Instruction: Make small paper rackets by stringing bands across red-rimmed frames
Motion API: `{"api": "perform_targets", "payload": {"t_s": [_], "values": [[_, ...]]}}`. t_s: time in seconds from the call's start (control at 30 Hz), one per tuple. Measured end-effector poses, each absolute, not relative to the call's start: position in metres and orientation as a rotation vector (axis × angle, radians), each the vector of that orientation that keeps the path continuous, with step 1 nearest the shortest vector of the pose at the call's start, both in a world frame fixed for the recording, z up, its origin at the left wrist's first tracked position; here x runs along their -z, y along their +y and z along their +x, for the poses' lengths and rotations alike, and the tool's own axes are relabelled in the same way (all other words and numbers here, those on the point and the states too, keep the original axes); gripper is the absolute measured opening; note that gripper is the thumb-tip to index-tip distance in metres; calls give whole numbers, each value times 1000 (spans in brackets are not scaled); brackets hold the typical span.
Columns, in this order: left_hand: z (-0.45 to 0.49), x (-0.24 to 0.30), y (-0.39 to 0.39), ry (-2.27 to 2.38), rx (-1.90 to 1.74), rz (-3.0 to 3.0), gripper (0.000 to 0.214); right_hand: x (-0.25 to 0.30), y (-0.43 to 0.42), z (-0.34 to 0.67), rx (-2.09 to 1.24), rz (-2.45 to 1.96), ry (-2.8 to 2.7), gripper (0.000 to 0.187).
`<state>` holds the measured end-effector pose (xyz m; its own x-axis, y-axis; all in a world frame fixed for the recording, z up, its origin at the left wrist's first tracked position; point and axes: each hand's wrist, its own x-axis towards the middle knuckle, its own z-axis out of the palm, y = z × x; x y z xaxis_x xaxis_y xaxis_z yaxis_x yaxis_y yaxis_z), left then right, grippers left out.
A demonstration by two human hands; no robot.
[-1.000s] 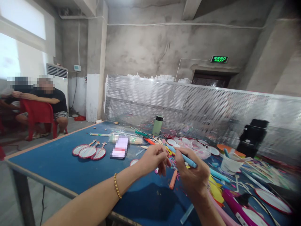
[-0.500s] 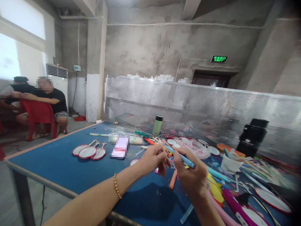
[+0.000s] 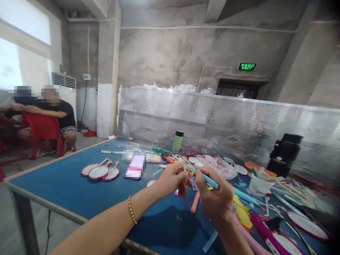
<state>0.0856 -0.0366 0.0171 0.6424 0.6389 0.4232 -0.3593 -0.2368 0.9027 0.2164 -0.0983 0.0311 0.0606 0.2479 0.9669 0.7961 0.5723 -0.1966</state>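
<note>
My left hand (image 3: 172,179), with a gold bead bracelet (image 3: 130,210) on the wrist, pinches a small flat wooden stick (image 3: 184,162) that has a pinkish tip. Close beside it on the right, my right hand (image 3: 217,196) grips a blue marker pen (image 3: 209,180) like a writing tool. The marker's tip points left toward the stick; I cannot tell whether the two touch. Under the hands lies an orange marker (image 3: 195,202) on the blue table (image 3: 106,194). Small round white fans with red rims (image 3: 98,171) lie to the left.
A phone (image 3: 135,166) and a green bottle (image 3: 177,141) stand out beyond my hands. To the right are a white cup (image 3: 259,186), a purple device (image 3: 268,232), a black object (image 3: 285,156) and scattered craft pieces. A perforated metal panel (image 3: 186,109) runs behind. People sit at far left.
Both hands keep nearly the same pose, still holding the stick and the marker. Only a slight shift of the view shows.
</note>
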Motion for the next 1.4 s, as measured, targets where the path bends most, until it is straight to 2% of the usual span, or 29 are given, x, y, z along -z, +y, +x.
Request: {"api": "perform_targets", "payload": {"t_s": [1.4], "values": [[85,-18,-39,250,-941,1560,9,-32,-99,215,483,-893,-1543,10]]}}
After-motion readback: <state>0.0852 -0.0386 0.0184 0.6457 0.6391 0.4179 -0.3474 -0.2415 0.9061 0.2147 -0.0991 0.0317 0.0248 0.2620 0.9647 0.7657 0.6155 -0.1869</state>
